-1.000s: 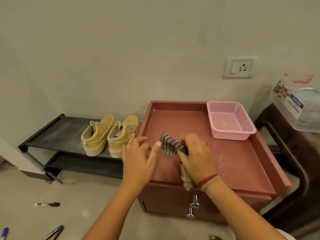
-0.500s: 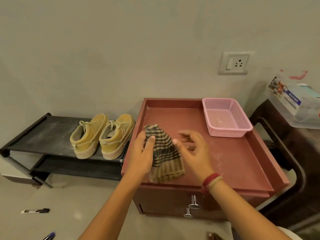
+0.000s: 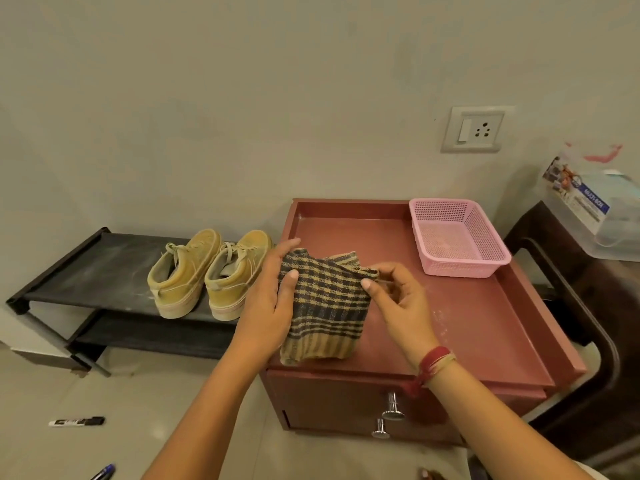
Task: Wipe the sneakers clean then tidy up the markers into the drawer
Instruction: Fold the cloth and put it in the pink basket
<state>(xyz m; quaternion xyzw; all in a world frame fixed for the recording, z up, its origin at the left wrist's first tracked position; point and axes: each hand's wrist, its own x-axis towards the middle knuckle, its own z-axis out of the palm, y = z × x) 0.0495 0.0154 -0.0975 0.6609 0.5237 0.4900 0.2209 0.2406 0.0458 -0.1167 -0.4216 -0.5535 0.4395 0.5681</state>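
Observation:
A checked tan-and-navy cloth (image 3: 323, 303) hangs spread between my hands above the front left of the red cabinet top (image 3: 467, 320). My left hand (image 3: 273, 299) grips its left edge, thumb on the front. My right hand (image 3: 398, 299) pinches its upper right corner. A pair of yellow sneakers (image 3: 207, 271) stands on the black shoe rack (image 3: 90, 271) left of the cabinet. On the floor lie a black-and-white marker (image 3: 77, 421) and a blue marker (image 3: 104, 472). Two metal drawer knobs (image 3: 389, 414) show on the cabinet front.
A pink mesh basket (image 3: 457, 237) sits at the back right of the cabinet top. A dark chair (image 3: 588, 341) stands to the right with a clear plastic box (image 3: 595, 216) on it. A wall socket (image 3: 472, 129) is above.
The cloth went from bunched in my right hand to unfolded and spread between both hands. My left hand took hold of its left edge, and the view shifted slightly right.

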